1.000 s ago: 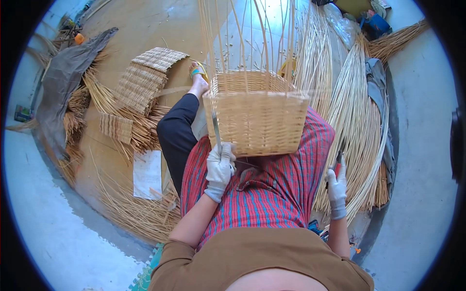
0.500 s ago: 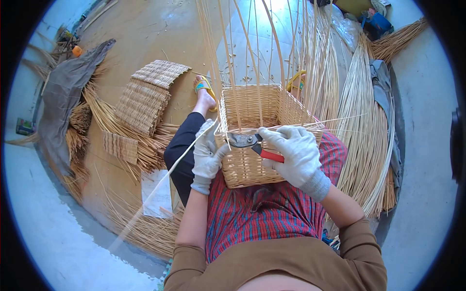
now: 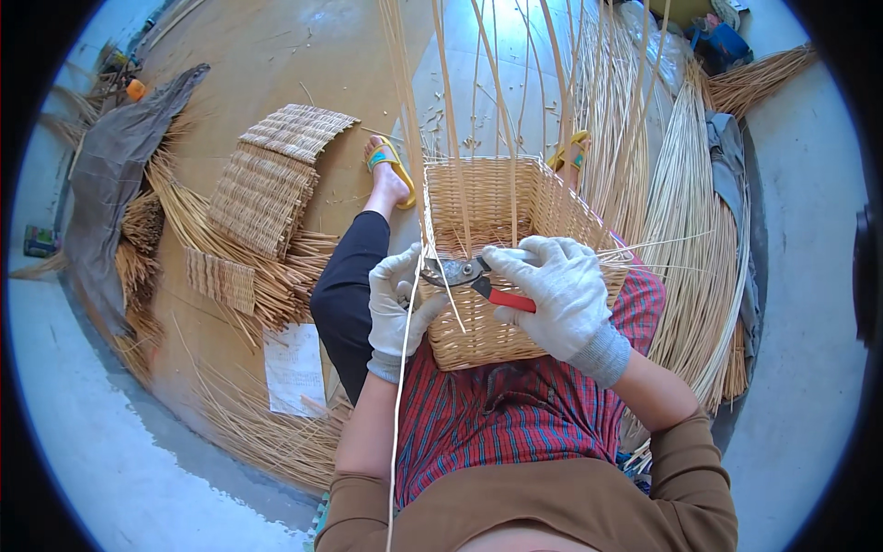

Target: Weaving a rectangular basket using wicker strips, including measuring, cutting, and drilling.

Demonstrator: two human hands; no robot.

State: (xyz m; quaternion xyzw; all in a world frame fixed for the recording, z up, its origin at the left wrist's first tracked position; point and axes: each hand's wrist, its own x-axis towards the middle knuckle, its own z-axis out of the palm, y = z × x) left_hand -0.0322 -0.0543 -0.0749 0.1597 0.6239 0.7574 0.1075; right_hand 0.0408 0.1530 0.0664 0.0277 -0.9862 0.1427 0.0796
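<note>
A woven wicker basket [image 3: 487, 340], square-cornered with tall upright stakes, rests tilted on my lap. My right hand [image 3: 561, 299], in a white knit glove, grips red-handled pruning shears [image 3: 509, 299]. The shears' dark blades reach the basket's left near corner at the rim. There, my gloved left hand [image 3: 397, 308] has its fingers closed on a long pale wicker strand [image 3: 397, 428] that hangs down past my forearm. A short strand end [image 3: 455, 311] slants down below the blades. Whether the blades have closed on a strand I cannot make out.
Woven mats [image 3: 267, 193] lie on sticks at the left, near a grey cloth [image 3: 133, 184] and a paper sheet [image 3: 294, 368]. Long bundles of pale wicker [image 3: 690, 267] spread along the right. Tall stakes [image 3: 451, 120] rise beyond my hands; cut scraps litter the floor.
The long strand has swung from slanting out to the lower left to hanging nearly straight down. The basket and shears have shifted slightly, and a short strand end now shows below the blades.
</note>
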